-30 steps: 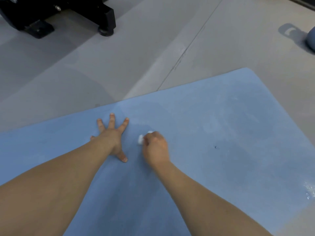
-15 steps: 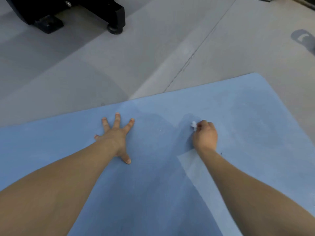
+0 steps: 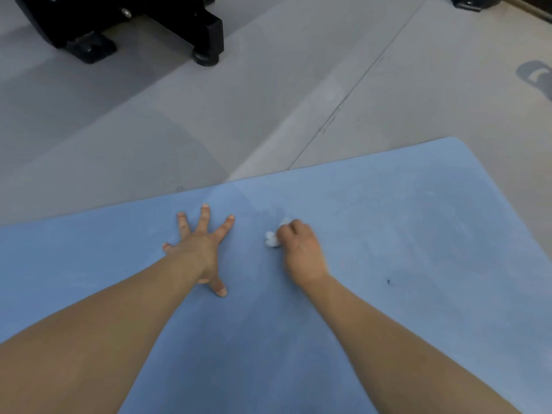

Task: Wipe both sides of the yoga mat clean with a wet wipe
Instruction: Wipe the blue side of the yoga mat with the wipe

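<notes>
Fingers of my right hand (image 3: 301, 252) were curled round the balled wet wipe (image 3: 272, 239), pressing it on the blue yoga mat (image 3: 418, 234), which lay flat on the floor (image 3: 209, 121); my left hand (image 3: 200, 245) was splayed flat, bracing. Risks: small wad could slip free, missed streaks, mat creeping.

Left hand (image 3: 198, 249) lies flat on the blue mat (image 3: 403, 234), fingers (image 3: 204, 218) spread. Right hand (image 3: 301, 252) grips a crumpled white wipe (image 3: 271, 240) against the mat. Black frame (image 3: 134, 25) stands on grey floor (image 3: 268, 85).
</notes>
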